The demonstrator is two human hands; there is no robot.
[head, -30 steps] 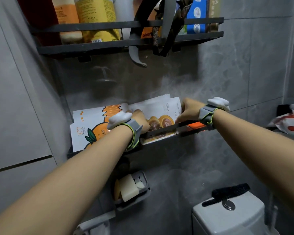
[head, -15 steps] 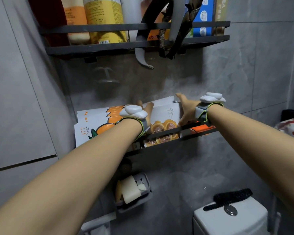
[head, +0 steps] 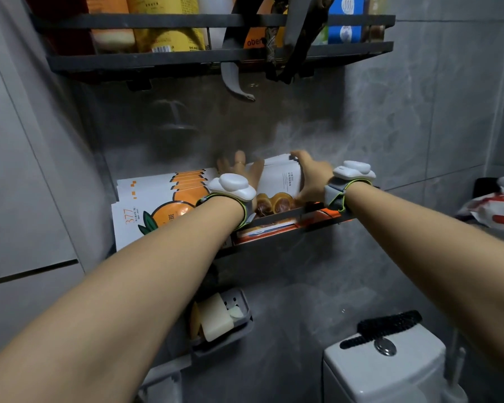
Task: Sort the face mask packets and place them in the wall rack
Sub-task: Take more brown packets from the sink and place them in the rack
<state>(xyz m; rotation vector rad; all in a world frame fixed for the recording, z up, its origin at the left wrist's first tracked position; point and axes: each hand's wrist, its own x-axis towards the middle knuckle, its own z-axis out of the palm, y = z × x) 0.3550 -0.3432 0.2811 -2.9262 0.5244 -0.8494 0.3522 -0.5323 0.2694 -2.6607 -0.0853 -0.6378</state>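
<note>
Two hands squeeze a stack of mask packets in the lower wall rack

The brown-picture packets (head: 277, 187) stand in the lower wall rack (head: 277, 219), right between the hands, leaning back on the gray wall. The left hand (head: 239, 173) is spread wide and flat on the left side of this stack. The right hand (head: 310, 177) is curled over the stack's top right corner and holds it. Both hands are about as near. The stack's long side goes up and down, so I think the next push goes sideways to square it up. To the left of this stack, in the same rack, stand the orange-fruit packets (head: 154, 210), white with a big orange and green leaf. The brown-picture packets are white with small writing and round brown shapes low down.
</note>
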